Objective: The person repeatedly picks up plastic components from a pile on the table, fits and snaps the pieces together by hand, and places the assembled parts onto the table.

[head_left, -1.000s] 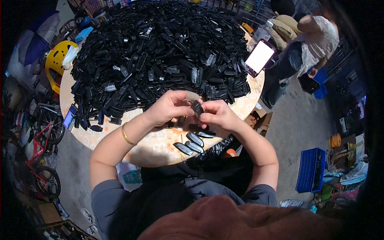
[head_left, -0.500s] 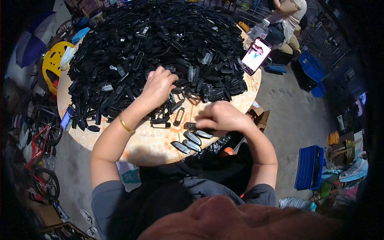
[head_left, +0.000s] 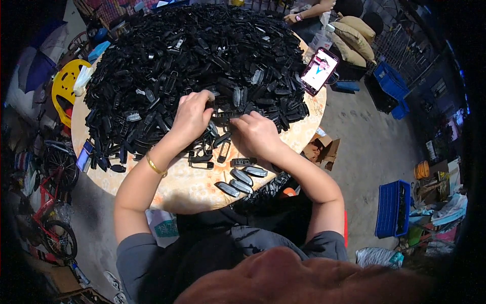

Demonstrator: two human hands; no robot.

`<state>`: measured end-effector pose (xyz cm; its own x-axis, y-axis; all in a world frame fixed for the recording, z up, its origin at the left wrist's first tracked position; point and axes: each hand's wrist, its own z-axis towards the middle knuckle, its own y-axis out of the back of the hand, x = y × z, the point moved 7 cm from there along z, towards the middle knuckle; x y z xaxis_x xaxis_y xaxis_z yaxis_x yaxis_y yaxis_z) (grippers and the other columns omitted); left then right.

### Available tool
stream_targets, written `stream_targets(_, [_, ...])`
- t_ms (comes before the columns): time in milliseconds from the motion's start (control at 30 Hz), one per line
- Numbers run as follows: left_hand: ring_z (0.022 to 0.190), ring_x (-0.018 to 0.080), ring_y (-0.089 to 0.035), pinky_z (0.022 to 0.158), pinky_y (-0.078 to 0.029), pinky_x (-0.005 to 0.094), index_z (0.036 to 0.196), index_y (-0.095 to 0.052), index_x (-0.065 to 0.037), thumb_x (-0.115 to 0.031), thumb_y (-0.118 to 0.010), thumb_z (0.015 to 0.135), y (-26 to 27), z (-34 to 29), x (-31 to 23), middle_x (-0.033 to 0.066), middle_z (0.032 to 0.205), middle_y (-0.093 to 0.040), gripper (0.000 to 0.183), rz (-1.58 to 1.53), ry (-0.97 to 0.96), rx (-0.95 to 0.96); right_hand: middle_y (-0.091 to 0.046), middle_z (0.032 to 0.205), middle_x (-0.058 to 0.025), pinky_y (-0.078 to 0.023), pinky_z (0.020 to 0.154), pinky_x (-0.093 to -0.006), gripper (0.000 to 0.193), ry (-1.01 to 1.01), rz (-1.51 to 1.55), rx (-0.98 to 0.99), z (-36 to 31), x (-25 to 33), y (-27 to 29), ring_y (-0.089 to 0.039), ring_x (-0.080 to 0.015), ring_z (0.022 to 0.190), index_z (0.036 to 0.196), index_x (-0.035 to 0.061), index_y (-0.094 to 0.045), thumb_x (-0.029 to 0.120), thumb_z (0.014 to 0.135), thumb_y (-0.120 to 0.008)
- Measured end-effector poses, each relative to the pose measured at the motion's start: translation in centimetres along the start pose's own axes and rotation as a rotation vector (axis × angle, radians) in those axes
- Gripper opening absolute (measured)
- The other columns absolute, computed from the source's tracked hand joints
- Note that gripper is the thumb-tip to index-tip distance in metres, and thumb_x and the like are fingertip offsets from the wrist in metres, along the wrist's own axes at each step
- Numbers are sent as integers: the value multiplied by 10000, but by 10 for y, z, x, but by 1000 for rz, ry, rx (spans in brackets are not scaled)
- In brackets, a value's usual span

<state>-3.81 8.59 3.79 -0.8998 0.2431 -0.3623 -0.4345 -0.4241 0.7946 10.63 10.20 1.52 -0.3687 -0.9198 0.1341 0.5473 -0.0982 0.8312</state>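
Note:
A big heap of black plastic parts (head_left: 167,55) covers most of a round table with a patterned cloth (head_left: 172,192). My left hand (head_left: 192,115) rests at the heap's near edge, thumb and forefinger apart, its other fingers curled. Close by on the right, my right hand (head_left: 257,134) has its bent fingertips on a black plastic piece (head_left: 223,120) between the hands; how firmly it grips is partly hidden. Nearer me lie a black rectangular frame (head_left: 243,162) and several oval parts with grey faces (head_left: 241,177). Slim open frames (head_left: 223,151) lie beside my left wrist.
A phone (head_left: 320,71) with a lit screen stands at the table's right edge, near a clear bottle. Another phone-like device (head_left: 85,156) lies at the left edge. A cardboard box (head_left: 324,151) and blue crate (head_left: 393,209) sit to the right. Another person's arm (head_left: 311,11) shows far off.
My right hand has moved away from the near black frame, forward and left to the heap's edge. My left hand has shifted slightly closer to me. The frame now lies uncovered.

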Motion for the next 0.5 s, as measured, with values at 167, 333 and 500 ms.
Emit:
stream_targets(167, [992,277,-550,860,-423,332,1061,-509,2,-52,-585,804,7,0,-5,156,1018,-572,274,-298,29,-46,-582,832,-116,-506,602,-350,234,-100,173,-86,2,-12,21,-597,-299,727,983,58,-619,9,758,-583])
stream_targets(333, [1068,176,-512,944,-381,291,1155,-495,10,-72,-518,867,-22,-6,-1,100,1127,-548,300,-559,109,142,-545,911,-113,-513,635,-279,243,-262,591,-152,7,-35,28,-626,-221,768,1020,8,-604,-62,799,-533])
stream_targets(500, [976,118,-519,846,-423,255,1173,-517,-11,-80,-527,870,-21,-10,-11,67,1108,-544,311,-674,304,274,-563,986,-78,-506,698,-240,158,-488,1075,-204,5,-49,23,-606,-122,773,962,-33,-619,-10,814,-568])
